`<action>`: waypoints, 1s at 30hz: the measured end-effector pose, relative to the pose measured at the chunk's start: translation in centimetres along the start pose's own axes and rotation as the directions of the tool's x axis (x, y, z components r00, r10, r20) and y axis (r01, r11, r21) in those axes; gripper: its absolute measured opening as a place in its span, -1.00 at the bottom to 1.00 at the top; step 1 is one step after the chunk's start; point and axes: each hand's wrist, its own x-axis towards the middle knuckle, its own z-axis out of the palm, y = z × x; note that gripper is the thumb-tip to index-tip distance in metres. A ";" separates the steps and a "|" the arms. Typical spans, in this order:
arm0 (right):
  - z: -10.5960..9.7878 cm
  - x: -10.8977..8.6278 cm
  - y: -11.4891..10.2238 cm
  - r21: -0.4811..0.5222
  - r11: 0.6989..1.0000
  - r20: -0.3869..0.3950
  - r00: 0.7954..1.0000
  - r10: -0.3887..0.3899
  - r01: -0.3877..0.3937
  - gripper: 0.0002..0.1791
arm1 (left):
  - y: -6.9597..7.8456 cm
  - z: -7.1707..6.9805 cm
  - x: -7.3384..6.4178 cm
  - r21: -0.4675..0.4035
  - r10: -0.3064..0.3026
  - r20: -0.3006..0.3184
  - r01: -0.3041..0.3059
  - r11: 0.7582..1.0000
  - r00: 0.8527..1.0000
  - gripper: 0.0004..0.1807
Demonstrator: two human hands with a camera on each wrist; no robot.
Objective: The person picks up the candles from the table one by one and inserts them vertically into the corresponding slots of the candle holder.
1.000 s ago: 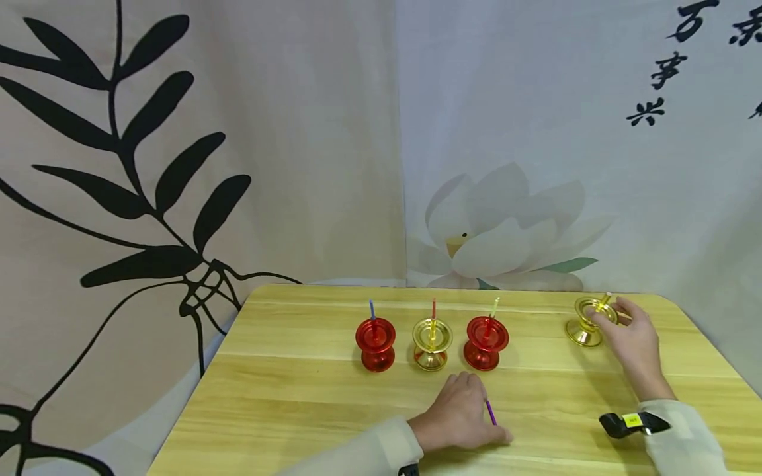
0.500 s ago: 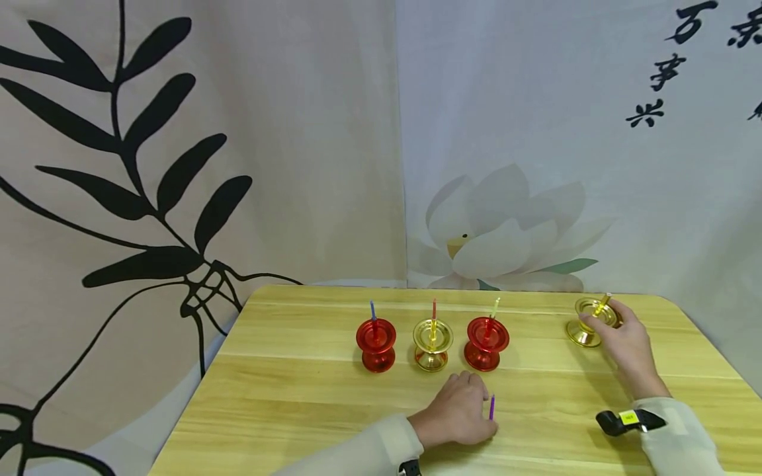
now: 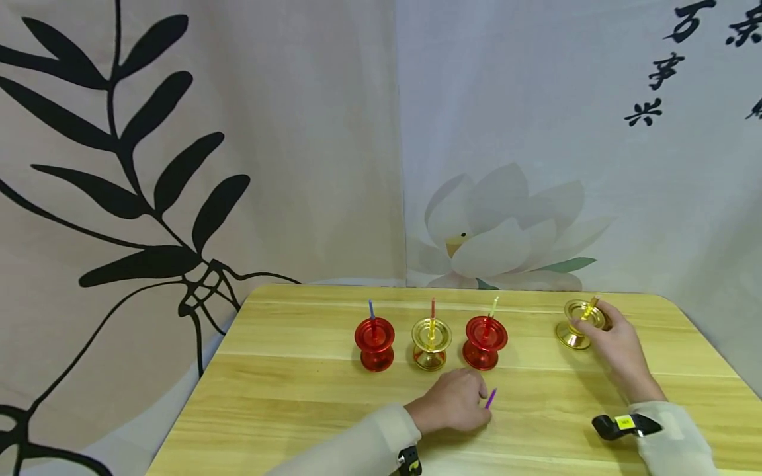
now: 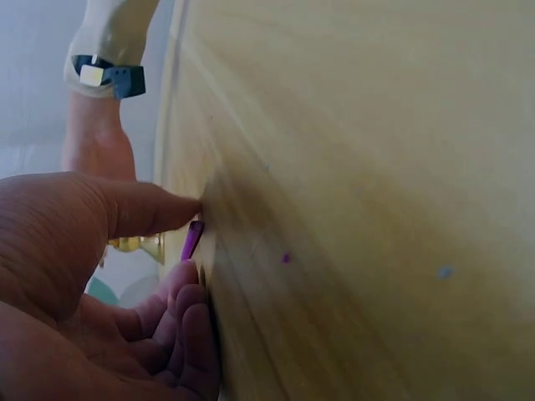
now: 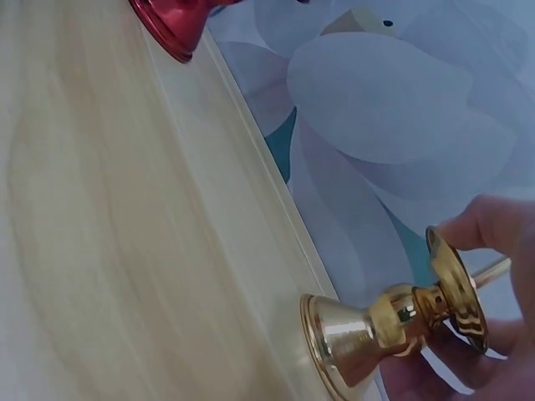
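My left hand point(image 3: 454, 404) is low over the table front, a thin purple candle point(image 3: 491, 398) between thumb and fingertips. In the left wrist view the candle point(image 4: 192, 240) spans the small gap from thumb tip to index fingertip. On the right, my right hand point(image 3: 619, 349) grips a gold candle holder point(image 3: 573, 336) by its dish, thumb and fingers at the rim. Its flared base is down on the tabletop, and a short gold stem point(image 5: 491, 272) rises from the dish. Part of the holder is hidden behind the fingers.
A row stands mid-table: a red holder point(image 3: 375, 350) with a blue candle, a gold holder point(image 3: 430, 357) with a red candle, and a red holder point(image 3: 483, 354) with a pale yellow candle. A printed curtain point(image 3: 309, 165) hangs behind the table point(image 3: 268, 383).
The gold holder and right hand have shifted slightly left. The purple candle has turned between the left fingers, from slanting one way, through upright, to slanting up and right.
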 end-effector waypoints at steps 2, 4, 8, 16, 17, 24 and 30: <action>0.2 -0.2 -0.1 -0.001 1.000 0.013 1.000 -0.013 0.013 -0.03 | 0.1 -0.1 0.1 0.015 0.002 0.005 -0.002 1.000 1.000 -0.74; 0.3 -0.3 -0.2 -0.003 1.000 0.025 0.999 -0.021 0.022 -0.03 | 0.6 -0.6 0.0 0.023 -0.004 0.008 0.004 1.000 1.000 -0.64; 0.6 -0.7 -0.6 0.005 0.999 0.058 0.998 -0.034 0.034 -0.03 | 0.8 -0.8 0.2 0.042 -0.007 0.005 0.007 0.999 1.000 -0.76; 1.0 -1.1 -0.8 -0.030 0.998 0.114 0.992 -0.049 0.053 -0.03 | 0.5 -0.7 0.6 -0.022 -0.006 0.008 0.006 1.000 1.000 -0.88; 1.1 -1.2 -0.7 -0.037 0.998 0.116 0.992 -0.052 0.057 -0.03 | 0.5 -0.7 0.6 -0.027 -0.001 0.010 0.001 1.000 1.000 -0.89; 1.6 -1.6 -0.9 -0.019 0.997 0.140 0.987 -0.075 0.078 -0.07 | 0.8 -0.7 0.7 0.033 0.007 0.031 -0.008 0.999 0.999 -0.89; 1.9 -2.2 -1.4 -0.043 0.994 0.157 0.983 -0.090 0.098 -0.08 | 1.6 -0.4 0.7 0.153 -0.073 0.092 0.058 0.987 0.993 -0.85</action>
